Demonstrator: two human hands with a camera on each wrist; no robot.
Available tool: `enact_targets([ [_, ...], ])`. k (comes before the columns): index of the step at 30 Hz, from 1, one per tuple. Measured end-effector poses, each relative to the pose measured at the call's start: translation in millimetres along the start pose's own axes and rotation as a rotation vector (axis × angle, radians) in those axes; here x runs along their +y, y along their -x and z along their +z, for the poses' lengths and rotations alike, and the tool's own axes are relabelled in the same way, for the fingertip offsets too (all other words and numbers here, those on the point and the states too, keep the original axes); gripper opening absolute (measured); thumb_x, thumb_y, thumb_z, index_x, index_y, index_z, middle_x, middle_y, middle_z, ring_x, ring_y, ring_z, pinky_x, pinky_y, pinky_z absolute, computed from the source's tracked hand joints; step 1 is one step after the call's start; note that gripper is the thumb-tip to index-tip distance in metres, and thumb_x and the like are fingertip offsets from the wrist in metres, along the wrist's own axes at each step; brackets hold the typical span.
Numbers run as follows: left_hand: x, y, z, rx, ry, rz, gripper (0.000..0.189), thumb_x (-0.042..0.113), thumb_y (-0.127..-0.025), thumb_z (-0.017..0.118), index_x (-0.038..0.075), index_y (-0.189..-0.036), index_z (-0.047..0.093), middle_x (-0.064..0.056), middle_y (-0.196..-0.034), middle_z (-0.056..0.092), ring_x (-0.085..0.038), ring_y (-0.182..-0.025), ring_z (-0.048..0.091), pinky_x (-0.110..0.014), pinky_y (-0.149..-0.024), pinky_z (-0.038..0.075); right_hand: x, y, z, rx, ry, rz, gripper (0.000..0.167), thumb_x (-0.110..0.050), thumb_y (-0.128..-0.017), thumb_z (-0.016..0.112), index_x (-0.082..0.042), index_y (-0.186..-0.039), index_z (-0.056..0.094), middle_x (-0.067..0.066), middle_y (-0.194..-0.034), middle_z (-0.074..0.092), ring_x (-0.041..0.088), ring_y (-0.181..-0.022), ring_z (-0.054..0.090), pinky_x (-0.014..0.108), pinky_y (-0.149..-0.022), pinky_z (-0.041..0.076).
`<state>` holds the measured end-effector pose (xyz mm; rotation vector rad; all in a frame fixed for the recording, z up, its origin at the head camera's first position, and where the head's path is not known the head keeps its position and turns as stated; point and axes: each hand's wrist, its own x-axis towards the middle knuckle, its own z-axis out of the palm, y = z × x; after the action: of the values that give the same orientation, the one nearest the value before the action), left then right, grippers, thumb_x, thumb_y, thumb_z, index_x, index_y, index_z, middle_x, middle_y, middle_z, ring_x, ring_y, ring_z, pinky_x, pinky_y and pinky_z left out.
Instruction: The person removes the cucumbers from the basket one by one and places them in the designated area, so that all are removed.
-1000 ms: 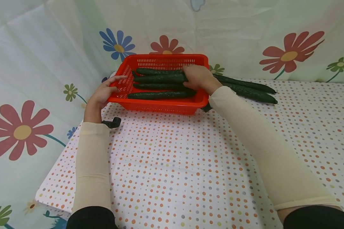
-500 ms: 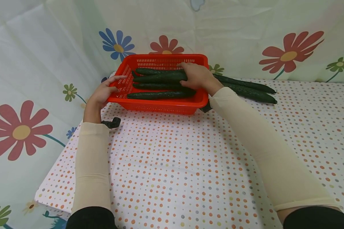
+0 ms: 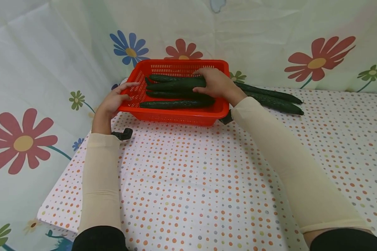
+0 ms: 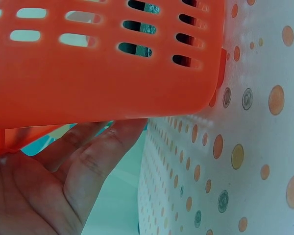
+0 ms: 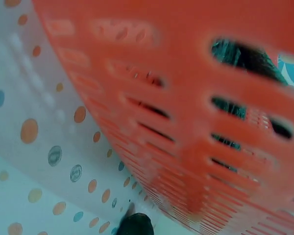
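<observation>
Gripped cucumber (image 3: 177,84) sits in red basket (image 3: 176,114), right hand (image 3: 218,83) clamped round its right end; left hand (image 3: 111,101) clamped on basket's left rim, near bench's (image 3: 182,181) back-left corner. At least four in; two loose cucumbers (image 3: 278,103) left out, near back edge.

Glossy plastic basket (image 3: 172,112) with rough-skinned cucumbers (image 3: 176,104), matt cloth sleeves (image 3: 101,181), smooth-looking table cover (image 3: 182,181)

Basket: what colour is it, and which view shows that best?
The basket is bright red, best seen in the head view.
</observation>
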<state>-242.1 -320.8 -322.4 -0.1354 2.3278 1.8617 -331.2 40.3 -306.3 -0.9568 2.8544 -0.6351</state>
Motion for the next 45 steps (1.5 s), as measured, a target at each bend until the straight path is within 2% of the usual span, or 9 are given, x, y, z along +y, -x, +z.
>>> enact_targets([
  [6, 1.9, -0.7, 1.4, -0.008, 0.014, -0.013, 0.052, 0.003, -0.098, 0.042, 0.029, -0.141, 0.053, -0.009, -0.145, 0.036, -0.027, -0.117, 0.051, -0.022, -0.071, 0.059, 1.3, 3.1, -2.2, 0.015, -0.042, -0.013, 0.064, -0.035, -0.091, 0.065, -0.011, -0.147, 0.043, 0.011, -0.140, 0.055, 0.027, -0.116, 0.053, 0.046, -0.110, 0.045],
  [9, 1.8, -1.2, 1.8, -0.006, 0.011, -0.016, 0.052, 0.003, -0.098, 0.043, 0.029, -0.141, 0.053, -0.009, -0.145, 0.036, -0.026, -0.115, 0.052, -0.022, -0.071, 0.059, 0.7, 3.1, -2.4, -0.003, -0.030, 0.001, 0.064, -0.037, -0.093, 0.061, -0.011, -0.148, 0.041, 0.011, -0.139, 0.056, 0.027, -0.114, 0.056, 0.047, -0.110, 0.045],
  [12, 1.8, -1.4, 2.3, -0.003, 0.013, -0.016, 0.052, 0.003, -0.098, 0.043, 0.029, -0.141, 0.053, -0.009, -0.145, 0.036, -0.026, -0.114, 0.053, -0.023, -0.071, 0.060, -1.4, 3.6, -2.5, -0.016, -0.009, 0.009, 0.061, -0.042, -0.094, 0.059, -0.010, -0.145, 0.045, 0.011, -0.134, 0.060, 0.027, -0.109, 0.060, 0.047, -0.108, 0.046],
  [18, 1.7, -0.7, 1.9, 0.001, 0.014, -0.007, 0.052, 0.002, -0.098, 0.043, 0.029, -0.141, 0.053, -0.010, -0.146, 0.036, -0.027, -0.115, 0.054, -0.023, -0.070, 0.060, -3.9, 3.2, -2.6, -0.036, 0.005, 0.029, 0.071, -0.055, -0.087, 0.064, -0.012, -0.141, 0.050, 0.010, -0.130, 0.062, 0.026, -0.109, 0.060, 0.047, -0.106, 0.048],
  [22, 1.8, -0.5, 1.9, -0.002, 0.020, -0.008, 0.052, 0.002, -0.098, 0.043, 0.028, -0.141, 0.053, -0.010, -0.146, 0.035, -0.027, -0.115, 0.054, -0.023, -0.071, 0.060, -3.2, 3.3, -1.4, -0.023, 0.021, 0.024, 0.066, -0.048, -0.086, 0.070, -0.012, -0.137, 0.051, 0.010, -0.126, 0.064, 0.026, -0.104, 0.062, 0.045, -0.103, 0.051],
  [29, 2.5, 0.6, 1.7, 0.002, 0.027, -0.010, 0.052, 0.001, -0.097, 0.043, 0.028, -0.140, 0.053, -0.009, -0.145, 0.036, -0.025, -0.110, 0.057, -0.023, -0.069, 0.060, -1.6, 3.1, -0.2, 0.009, 0.098, 0.007, 0.059, -0.040, -0.089, 0.069, -0.011, -0.137, 0.051, 0.012, -0.128, 0.064, 0.028, -0.106, 0.060, 0.047, -0.104, 0.050],
  [37, 2.4, 1.2, 0.9, 0.000, 0.028, -0.013, 0.052, 0.002, -0.097, 0.043, 0.028, -0.141, 0.053, -0.009, -0.146, 0.035, -0.024, -0.110, 0.056, -0.023, -0.070, 0.060, -2.2, 3.2, -0.6, 0.033, 0.024, -0.003, 0.057, -0.033, -0.091, 0.068, -0.009, -0.138, 0.046, 0.012, -0.131, 0.058, 0.028, -0.113, 0.054, 0.047, -0.108, 0.047],
  [45, 1.6, 1.0, -0.2, 0.011, 0.027, -0.017, 0.052, 0.001, -0.097, 0.043, 0.030, -0.140, 0.054, -0.007, -0.145, 0.036, -0.026, -0.113, 0.055, -0.023, -0.070, 0.060, -2.1, 4.4, -1.2, 0.074, -0.020, -0.009, 0.058, -0.039, -0.093, 0.064, -0.011, -0.141, 0.045, 0.011, -0.134, 0.056, 0.027, -0.114, 0.052, 0.048, -0.109, 0.044],
])
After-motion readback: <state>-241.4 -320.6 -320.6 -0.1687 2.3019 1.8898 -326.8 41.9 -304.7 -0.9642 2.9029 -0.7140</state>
